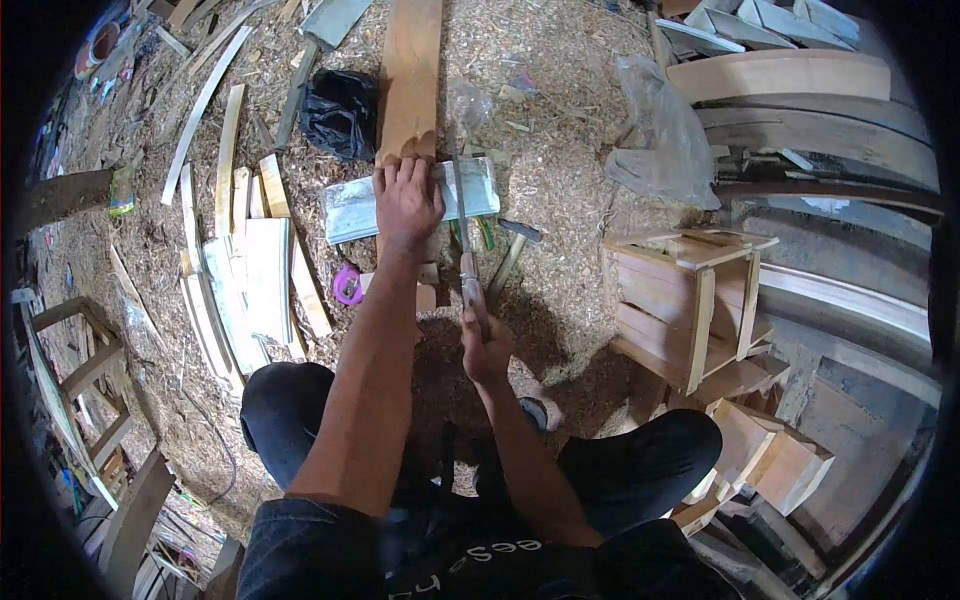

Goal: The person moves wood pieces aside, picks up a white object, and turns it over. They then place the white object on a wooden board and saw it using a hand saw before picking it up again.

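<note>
A long brown plank runs up and away from me, lying over a pale whitish board set crosswise on the ground. My left hand presses on the plank's near end, its fingers curled over the wood. In my right hand is the handle of a narrow saw, whose blade points away from me just right of the plank. A pink tape measure and a hammer lie on either side, with small wood blocks between them.
Wood shavings cover the ground. A black plastic bag sits left of the plank, above several loose strips. On the right are a clear plastic bag, a wooden crate-like frame and stacked curved boards. A ladder-like frame stands far left.
</note>
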### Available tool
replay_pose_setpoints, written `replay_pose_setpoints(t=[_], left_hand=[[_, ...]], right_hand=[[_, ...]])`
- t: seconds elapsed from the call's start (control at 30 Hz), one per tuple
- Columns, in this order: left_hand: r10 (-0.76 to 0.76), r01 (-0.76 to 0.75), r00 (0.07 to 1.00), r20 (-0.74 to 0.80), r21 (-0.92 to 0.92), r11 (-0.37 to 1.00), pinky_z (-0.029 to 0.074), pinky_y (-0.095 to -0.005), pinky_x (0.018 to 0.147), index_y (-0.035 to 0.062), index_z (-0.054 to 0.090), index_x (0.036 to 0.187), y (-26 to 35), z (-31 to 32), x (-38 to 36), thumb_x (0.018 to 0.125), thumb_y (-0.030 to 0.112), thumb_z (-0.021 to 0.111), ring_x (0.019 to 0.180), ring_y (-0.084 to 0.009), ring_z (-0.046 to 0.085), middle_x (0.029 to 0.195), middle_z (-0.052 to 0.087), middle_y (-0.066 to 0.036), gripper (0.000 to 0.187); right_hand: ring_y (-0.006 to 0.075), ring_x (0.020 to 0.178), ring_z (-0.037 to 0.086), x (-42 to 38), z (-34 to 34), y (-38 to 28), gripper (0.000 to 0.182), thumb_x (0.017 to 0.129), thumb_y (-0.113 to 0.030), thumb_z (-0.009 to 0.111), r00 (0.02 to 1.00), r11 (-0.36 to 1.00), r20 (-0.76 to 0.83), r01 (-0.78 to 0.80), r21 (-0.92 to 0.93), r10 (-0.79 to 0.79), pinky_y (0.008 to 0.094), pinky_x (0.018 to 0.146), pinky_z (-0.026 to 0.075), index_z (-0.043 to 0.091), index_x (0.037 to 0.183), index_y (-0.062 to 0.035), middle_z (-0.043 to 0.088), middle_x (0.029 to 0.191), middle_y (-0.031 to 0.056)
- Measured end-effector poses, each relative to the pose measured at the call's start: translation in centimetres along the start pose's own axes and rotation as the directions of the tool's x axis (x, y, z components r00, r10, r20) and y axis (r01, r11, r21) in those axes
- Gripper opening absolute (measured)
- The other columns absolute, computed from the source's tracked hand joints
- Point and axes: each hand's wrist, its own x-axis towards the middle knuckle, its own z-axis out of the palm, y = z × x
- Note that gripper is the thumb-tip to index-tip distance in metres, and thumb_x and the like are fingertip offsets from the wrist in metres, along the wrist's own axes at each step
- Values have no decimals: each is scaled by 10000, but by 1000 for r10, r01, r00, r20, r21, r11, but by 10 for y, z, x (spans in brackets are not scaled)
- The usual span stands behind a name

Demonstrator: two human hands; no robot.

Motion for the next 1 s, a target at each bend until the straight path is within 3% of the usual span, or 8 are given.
replay_pose_setpoints(t=[0.1, 0.3, 0.37, 0.4, 0.43, 0.5, 0.7, 1.0], left_hand=[[18, -18, 1000, -14, -20, 1000, 314, -520, 1125, 68, 592, 1223, 0, -2, 1, 768, 218, 663, 1244, -358, 491, 1240, 587, -132, 484], [38, -38, 999, -4, -49, 998, 340, -524, 1100, 80, 616, 1197, -4, -4, 6, 766, 200, 648, 1208, -354, 509, 1263, 591, -115, 449], [386, -379, 921, 54, -116, 918, 358, -507, 1083, 90, 618, 1198, -14, 8, 21, 774, 198, 632, 1186, -337, 521, 1237, 597, -111, 438], [392, -384, 919, 48, -129, 914, 358, -507, 1083, 90, 618, 1198, -6, 7, 27, 774, 198, 632, 1186, -337, 521, 1237, 597, -111, 438], [292, -285, 956, 43, -124, 951, 339, -505, 1104, 94, 607, 1206, -1, 5, 29, 790, 194, 618, 1208, -350, 508, 1228, 586, -127, 428], [92, -76, 981, 171, -103, 992, 321, -513, 1121, 97, 598, 1202, 4, 4, 27, 806, 187, 602, 1219, -370, 498, 1211, 572, -148, 406], [113, -110, 993, 38, -80, 991, 339, -521, 1092, 85, 593, 1202, 3, 10, 25, 798, 177, 612, 1208, -370, 500, 1180, 578, -152, 415], [161, -161, 987, -12, -58, 985, 350, -506, 1095, 48, 598, 1210, -11, -7, -2, 758, 205, 677, 1176, -356, 514, 1203, 584, -142, 485]], right_hand=[[49, 537, 368, 9, 2, -8, 425, 1002, -278, 614, 997, 989, -77, 17, -150, -28, 288, 484, 299, 532, 669, -28, 388, 568, -59], [53, 535, 382, 13, 8, -28, 439, 1002, -291, 615, 997, 990, -74, -33, -139, 23, 289, 485, 321, 513, 660, -36, 422, 565, -58], [51, 542, 391, -3, 6, -15, 436, 1003, -298, 614, 989, 994, -122, -95, -46, 88, 287, 488, 327, 517, 668, -38, 430, 573, -56], [48, 548, 400, -5, 7, -14, 433, 1005, -305, 614, 973, 986, -159, -161, 47, 166, 286, 492, 334, 520, 676, -39, 438, 581, -55], [36, 541, 439, 2, 13, -8, 321, 1029, -275, 572, 979, 994, -179, -105, -14, 101, 260, 484, 348, 584, 819, -32, 488, 641, -56], [41, 541, 446, 12, 19, -5, 317, 1030, -269, 570, 978, 989, -150, -145, 0, 143, 264, 488, 355, 594, 825, -29, 493, 641, -51], [80, 580, 450, 36, -2, -38, 414, 977, -317, 623, 985, 975, -116, -148, -165, 130, 319, 528, 392, 555, 704, -13, 470, 583, -22], [65, 597, 416, -1, 25, 14, 438, 997, -341, 618, 992, 998, -111, -66, -17, 63, 294, 534, 367, 579, 705, -16, 443, 608, -40]])
